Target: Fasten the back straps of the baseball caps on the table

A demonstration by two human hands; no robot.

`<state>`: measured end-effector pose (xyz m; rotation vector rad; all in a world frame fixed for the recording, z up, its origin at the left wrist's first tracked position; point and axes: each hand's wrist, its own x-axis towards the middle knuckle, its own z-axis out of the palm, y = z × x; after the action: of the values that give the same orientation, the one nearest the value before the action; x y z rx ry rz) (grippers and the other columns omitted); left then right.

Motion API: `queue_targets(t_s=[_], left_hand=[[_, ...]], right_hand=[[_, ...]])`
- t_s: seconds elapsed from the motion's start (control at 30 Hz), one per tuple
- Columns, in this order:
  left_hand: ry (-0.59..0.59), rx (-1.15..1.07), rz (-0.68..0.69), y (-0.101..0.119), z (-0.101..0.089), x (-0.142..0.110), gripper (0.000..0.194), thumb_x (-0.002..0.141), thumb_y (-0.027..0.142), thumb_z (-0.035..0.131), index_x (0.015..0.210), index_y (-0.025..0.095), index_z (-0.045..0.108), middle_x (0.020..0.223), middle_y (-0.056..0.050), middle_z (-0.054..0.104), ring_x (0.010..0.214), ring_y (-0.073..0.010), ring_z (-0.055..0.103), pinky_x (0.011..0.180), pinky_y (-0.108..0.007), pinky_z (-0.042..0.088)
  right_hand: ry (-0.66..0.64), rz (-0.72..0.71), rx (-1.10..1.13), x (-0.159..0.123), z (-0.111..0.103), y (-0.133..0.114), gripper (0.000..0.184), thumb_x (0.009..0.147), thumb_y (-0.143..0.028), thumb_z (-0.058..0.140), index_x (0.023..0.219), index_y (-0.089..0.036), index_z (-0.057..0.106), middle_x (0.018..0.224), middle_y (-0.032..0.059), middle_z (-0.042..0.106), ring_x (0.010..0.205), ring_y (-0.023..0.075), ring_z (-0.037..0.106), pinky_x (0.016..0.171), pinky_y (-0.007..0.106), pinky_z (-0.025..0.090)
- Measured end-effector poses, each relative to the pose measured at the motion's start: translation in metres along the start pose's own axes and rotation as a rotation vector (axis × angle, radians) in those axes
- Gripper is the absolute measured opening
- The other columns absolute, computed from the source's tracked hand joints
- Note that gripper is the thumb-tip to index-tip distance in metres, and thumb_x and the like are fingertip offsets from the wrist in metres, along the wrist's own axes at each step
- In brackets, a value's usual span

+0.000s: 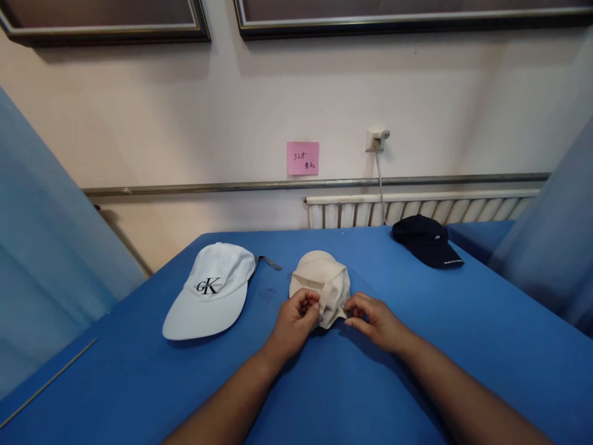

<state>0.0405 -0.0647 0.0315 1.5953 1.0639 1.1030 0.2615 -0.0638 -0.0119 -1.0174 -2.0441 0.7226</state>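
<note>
Beige cap [324, 278] lies on the blue table [352, 395]. Left hand [296, 318] grips its near side; right hand [375, 321] pinches the band end [341, 314]. Handling appears unfinished; fastening cannot be confirmed from here.

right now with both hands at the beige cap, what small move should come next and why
Perhaps hold the left hand steady and draw the right hand gently outward: both pinch at the near side of the beige cap, where fabric looks bunched, so light tension might smooth it.
</note>
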Motion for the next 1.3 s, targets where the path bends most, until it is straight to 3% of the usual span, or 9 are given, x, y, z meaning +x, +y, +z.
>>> queue_targets(t_s=[0.23,0.43,0.57,0.77,0.93,1.13,1.3], left_hand=[[0.143,-0.142,-0.082,0.003,-0.004,0.005,0.018,0.073,0.027,0.065,0.087,0.016,0.061,0.072,0.001,0.061,0.060,-0.0098,0.053,0.058,-0.021,0.043],[0.250,-0.261,-0.081,0.015,-0.021,0.010,0.028,0.071,0.030,0.070,0.092,0.014,0.063,0.074,-0.002,0.064,0.062,-0.0114,0.056,0.061,-0.023,0.046],[0.264,-0.328,-0.063,0.025,-0.030,0.009,0.026,0.071,0.031,0.070,0.090,0.014,0.064,0.075,-0.003,0.065,0.065,-0.0127,0.058,0.063,-0.025,0.048],[0.256,-0.395,-0.048,0.036,-0.035,0.003,0.014,0.071,0.026,0.067,0.080,0.015,0.063,0.059,0.003,0.055,0.051,-0.0078,0.047,0.050,-0.019,0.038],[0.275,-0.464,-0.035,0.039,-0.037,0.003,0.013,0.070,0.023,0.068,0.079,0.016,0.062,0.058,0.004,0.054,0.051,-0.0073,0.045,0.049,-0.018,0.037],[0.265,-0.551,-0.112,0.039,-0.031,0.004,0.018,0.070,0.026,0.071,0.081,0.016,0.061,0.060,0.004,0.055,0.051,-0.0072,0.047,0.049,-0.017,0.038],[0.176,-0.484,-0.130,0.032,-0.020,0.002,0.028,0.070,0.032,0.076,0.088,0.016,0.063,0.066,0.001,0.060,0.057,-0.0087,0.054,0.056,-0.020,0.044]], right_hand=[[0.226,-0.055,0.039,0.001,0.006,-0.002,0.014,0.087,-0.024,0.059,0.101,-0.022,0.060,0.085,0.0012,0.057,0.072,0.0145,0.055,0.069,0.028,0.046],[0.358,-0.019,0.053,0.002,0.011,0.002,0.014,0.085,-0.026,0.060,0.099,-0.022,0.062,0.083,0.0010,0.059,0.071,0.0143,0.056,0.067,0.027,0.046],[0.383,0.009,0.070,0.002,0.012,0.002,0.015,0.085,-0.027,0.060,0.098,-0.022,0.062,0.082,0.0008,0.059,0.068,0.0135,0.055,0.065,0.026,0.046],[0.431,0.058,0.108,0.003,0.011,0.004,0.017,0.085,-0.031,0.061,0.097,-0.021,0.063,0.079,0.0010,0.059,0.066,0.0137,0.055,0.063,0.026,0.046],[0.433,0.114,0.161,0.003,0.012,0.009,0.019,0.084,-0.034,0.062,0.096,-0.019,0.063,0.071,-0.0012,0.056,0.063,0.0133,0.053,0.060,0.025,0.044],[0.388,0.139,0.147,0.002,0.014,0.011,0.019,0.083,-0.034,0.063,0.095,-0.019,0.064,0.070,-0.0012,0.057,0.062,0.0126,0.053,0.057,0.024,0.043],[0.340,0.131,0.095,0.002,0.014,0.013,0.019,0.081,-0.034,0.064,0.093,-0.020,0.066,0.074,-0.0004,0.058,0.062,0.0118,0.053,0.058,0.023,0.045]])
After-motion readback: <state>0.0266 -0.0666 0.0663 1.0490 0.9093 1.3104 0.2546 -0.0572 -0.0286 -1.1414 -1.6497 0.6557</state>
